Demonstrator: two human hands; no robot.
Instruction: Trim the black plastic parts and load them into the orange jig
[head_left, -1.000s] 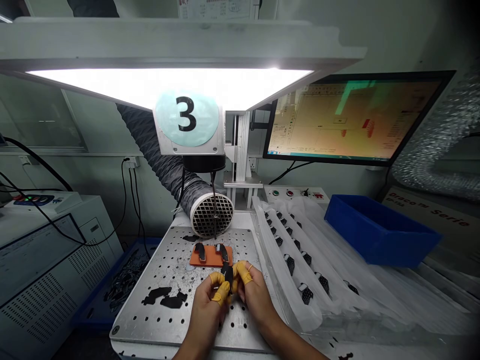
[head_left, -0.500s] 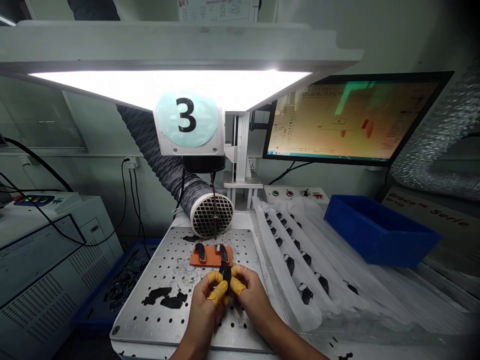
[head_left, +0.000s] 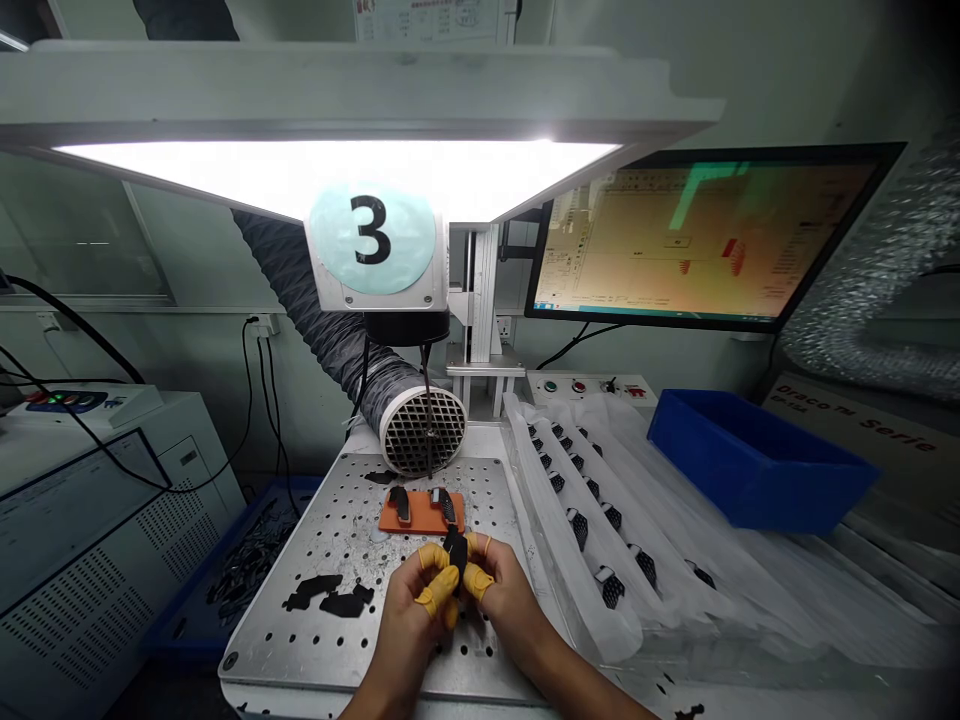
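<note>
My left hand [head_left: 411, 612] and my right hand [head_left: 504, 598] meet over the front of the perforated metal plate [head_left: 300, 640]. Both wear yellow finger cots and pinch one small black part [head_left: 454, 547] between their fingertips. Just behind the hands lies an orange fixture [head_left: 421, 511] with two black parts set on it. It sits under the machine head marked 3 [head_left: 373, 245].
Black scraps [head_left: 328, 596] lie on the plate to the left. A ribbed extraction hose ends in a mesh mouth [head_left: 422, 431] behind the fixture. Clear trays of black parts [head_left: 600, 530] and a blue bin [head_left: 757, 460] stand to the right. A monitor [head_left: 705, 240] hangs above.
Both hands stay together on the small black part. The fingers have shifted slightly round it and the hands have drawn a little nearer to me.
</note>
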